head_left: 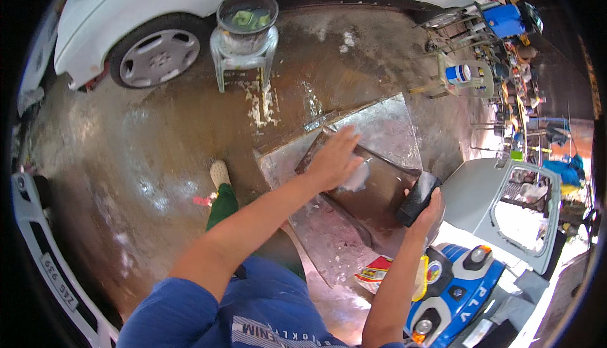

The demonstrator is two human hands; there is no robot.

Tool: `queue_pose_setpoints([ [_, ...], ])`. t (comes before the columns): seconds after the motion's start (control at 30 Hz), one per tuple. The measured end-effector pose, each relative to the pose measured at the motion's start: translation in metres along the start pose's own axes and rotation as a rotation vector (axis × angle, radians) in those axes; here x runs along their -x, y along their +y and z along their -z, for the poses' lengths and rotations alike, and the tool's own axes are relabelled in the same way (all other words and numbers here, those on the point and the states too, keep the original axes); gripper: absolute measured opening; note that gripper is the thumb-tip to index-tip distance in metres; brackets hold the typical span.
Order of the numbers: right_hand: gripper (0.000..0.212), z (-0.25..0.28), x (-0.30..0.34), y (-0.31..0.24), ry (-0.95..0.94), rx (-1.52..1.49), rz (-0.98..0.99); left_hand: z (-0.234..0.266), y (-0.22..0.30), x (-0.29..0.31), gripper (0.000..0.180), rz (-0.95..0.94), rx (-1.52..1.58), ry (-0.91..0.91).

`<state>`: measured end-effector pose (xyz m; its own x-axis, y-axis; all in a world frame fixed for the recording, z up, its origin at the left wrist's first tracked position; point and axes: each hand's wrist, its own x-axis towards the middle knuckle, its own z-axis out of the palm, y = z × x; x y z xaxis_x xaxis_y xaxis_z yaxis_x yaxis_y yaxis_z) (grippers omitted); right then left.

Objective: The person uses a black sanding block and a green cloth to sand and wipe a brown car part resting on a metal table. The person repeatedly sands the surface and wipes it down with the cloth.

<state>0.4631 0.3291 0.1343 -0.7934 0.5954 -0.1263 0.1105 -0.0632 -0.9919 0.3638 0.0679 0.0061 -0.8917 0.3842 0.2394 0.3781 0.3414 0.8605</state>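
Observation:
A brown, wet-looking curved body panel (379,186) lies on a worn, paint-stained board (392,123) in front of me. My left hand (334,159) rests on the panel's far left part, fingers stretched out and holding nothing. Just beside its palm, a pale grey patch (356,178) shows on the panel's surface. At the panel's right end, my right hand (431,214) grips a black sanding block (418,201) with a greyish upper face. Part of its fingers is hidden behind the block.
A dark basin (248,26) with a green cloth inside sits on a stool (245,54) by a white car (171,6). Rightward stand a chair with a blue-and-white bucket (458,74), a grey vehicle door (506,205) and a blue-and-white vehicle front (455,288).

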Motion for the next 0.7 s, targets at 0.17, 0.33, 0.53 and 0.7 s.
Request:
queue_pose_setpoints([
  [0.17, 0.045, -0.003, 0.006, 0.005, 0.011, -0.227, 0.046, -0.032, 0.009, -0.006, 0.074, -0.071, -0.076, -0.168],
  [0.33, 0.041, -0.006, 0.008, 0.013, 0.084, -0.182, 0.091, -0.032, 0.004, 0.032, 0.075, -0.048, -0.059, -0.113],
  [0.53, 0.042, -0.008, 0.011, 0.009, 0.059, -0.194, 0.110, -0.027, 0.014, 0.063, 0.081, -0.019, -0.041, -0.071],
  [0.7, 0.043, -0.007, 0.012, 0.009, 0.050, -0.231, 0.096, -0.030, 0.020, 0.093, 0.086, -0.017, -0.052, -0.053],
])
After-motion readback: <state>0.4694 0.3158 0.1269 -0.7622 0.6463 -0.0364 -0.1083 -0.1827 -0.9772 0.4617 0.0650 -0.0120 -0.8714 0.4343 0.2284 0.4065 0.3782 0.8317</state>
